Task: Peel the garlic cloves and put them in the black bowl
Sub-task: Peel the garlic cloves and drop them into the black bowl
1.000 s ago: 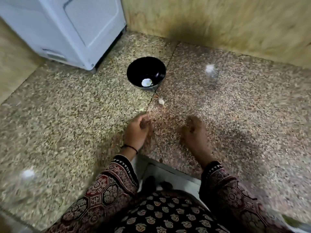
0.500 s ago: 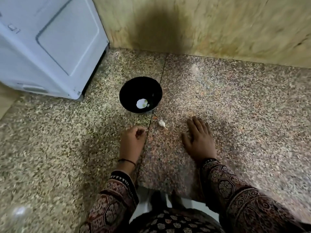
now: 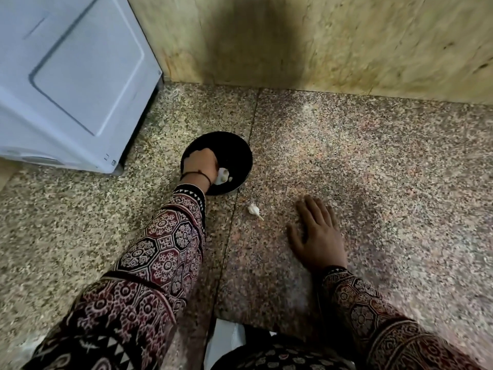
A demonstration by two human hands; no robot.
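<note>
Near the flat right hand lies a clove — left hand, grip hidden, in black bowl.

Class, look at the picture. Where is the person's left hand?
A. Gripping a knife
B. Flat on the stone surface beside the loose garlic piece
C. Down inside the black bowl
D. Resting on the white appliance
C: the left hand is down inside the black bowl, while the right hand lies flat on the stone surface.
</note>
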